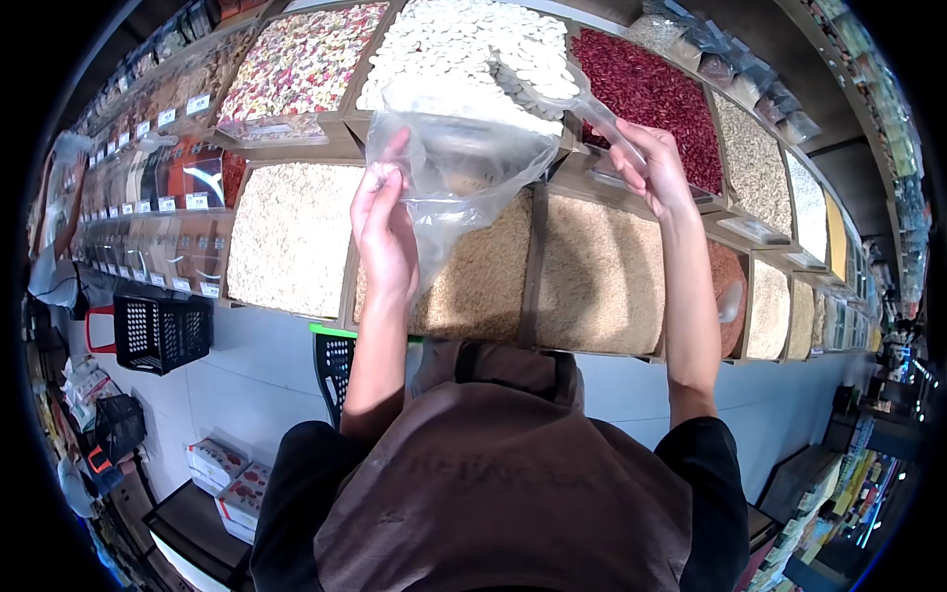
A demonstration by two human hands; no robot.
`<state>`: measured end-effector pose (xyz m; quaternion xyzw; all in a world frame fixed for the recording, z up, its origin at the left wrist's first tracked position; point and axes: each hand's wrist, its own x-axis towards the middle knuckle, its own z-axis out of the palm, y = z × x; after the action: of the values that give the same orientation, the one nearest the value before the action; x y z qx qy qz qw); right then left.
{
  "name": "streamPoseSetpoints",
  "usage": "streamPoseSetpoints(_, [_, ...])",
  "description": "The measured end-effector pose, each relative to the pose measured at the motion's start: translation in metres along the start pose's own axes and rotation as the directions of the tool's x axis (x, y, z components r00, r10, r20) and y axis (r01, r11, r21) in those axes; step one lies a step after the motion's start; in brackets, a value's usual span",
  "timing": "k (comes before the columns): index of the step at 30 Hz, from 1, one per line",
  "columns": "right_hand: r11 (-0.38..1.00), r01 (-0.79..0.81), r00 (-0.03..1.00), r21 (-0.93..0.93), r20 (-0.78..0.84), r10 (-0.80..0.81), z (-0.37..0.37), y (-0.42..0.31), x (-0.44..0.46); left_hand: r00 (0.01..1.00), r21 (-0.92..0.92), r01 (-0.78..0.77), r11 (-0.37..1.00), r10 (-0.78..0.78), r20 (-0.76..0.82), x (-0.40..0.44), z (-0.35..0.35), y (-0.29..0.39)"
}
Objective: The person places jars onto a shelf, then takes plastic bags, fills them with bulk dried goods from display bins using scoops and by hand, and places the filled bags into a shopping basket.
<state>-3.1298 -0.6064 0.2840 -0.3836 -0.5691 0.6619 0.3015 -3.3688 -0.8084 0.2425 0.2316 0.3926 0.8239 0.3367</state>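
Note:
A clear plastic bag [464, 168] hangs from my left hand [387, 232], whose fingers are closed on its left edge; the bag's mouth faces up. My right hand [651, 168] grips the handle of a clear scoop [592, 109]. The scoop's head lies over the bin of white beans [464, 44], with white beans in and around it. Dark red beans [646, 99] fill the bin to the right, close to my right hand. Below the bag are bins of tan grain [478, 276] and paler grain [602, 276].
A bin of mixed coloured beans [301, 64] and one of whitish grain [294, 237] stand at the left. Black baskets [163, 333] are on the floor [266, 380]. Stacked boxes [242, 493] sit lower left. Another person's arm [71, 212] shows at far left.

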Motion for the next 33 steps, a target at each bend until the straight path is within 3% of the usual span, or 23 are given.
streamPoseSetpoints(9, [0.992,-0.006,0.979,-0.127,0.200,0.032,0.011,-0.057,-0.051,1.000,0.000,-0.010,1.000,0.010,0.017,-0.003,0.001,-0.009])
streamPoseSetpoints(12, [0.938,0.002,0.965,-0.346,0.248,0.089,0.028,-0.060,-0.062,1.000,0.015,-0.006,1.000,0.005,0.015,-0.006,0.006,-0.004])
streamPoseSetpoints(13, [0.939,0.000,0.965,-0.344,0.247,0.090,0.032,-0.059,-0.064,1.000,0.017,-0.004,1.000,0.003,0.015,-0.007,0.008,-0.002])
streamPoseSetpoints(15, [0.749,0.108,0.973,-0.653,0.223,0.055,0.046,-0.058,-0.068,0.999,-0.004,0.046,0.999,-0.046,-0.018,-0.009,0.012,0.004])
streamPoseSetpoints(16, [0.711,0.145,0.977,-0.688,0.214,0.008,0.051,-0.054,-0.069,0.999,-0.002,0.045,0.999,-0.045,-0.020,-0.009,0.009,0.003])
streamPoseSetpoints(25, [0.549,0.238,0.967,-0.801,0.249,-0.056,0.066,-0.040,-0.073,1.000,0.047,-0.006,0.999,0.004,0.029,-0.009,-0.004,-0.004])
streamPoseSetpoints(29, [0.509,0.186,0.979,-0.841,0.205,-0.020,0.069,-0.044,-0.079,1.000,0.038,0.002,0.999,-0.002,0.007,-0.008,-0.001,-0.002])
streamPoseSetpoints(31, [0.437,0.295,0.956,-0.850,0.266,-0.126,0.065,-0.040,-0.080,1.000,0.043,-0.007,0.999,0.007,0.014,-0.008,0.002,0.000])
streamPoseSetpoints(33, [0.462,0.251,0.968,-0.850,0.233,-0.098,0.062,-0.044,-0.079,1.000,0.031,-0.001,1.000,0.001,0.021,-0.009,0.006,0.004])
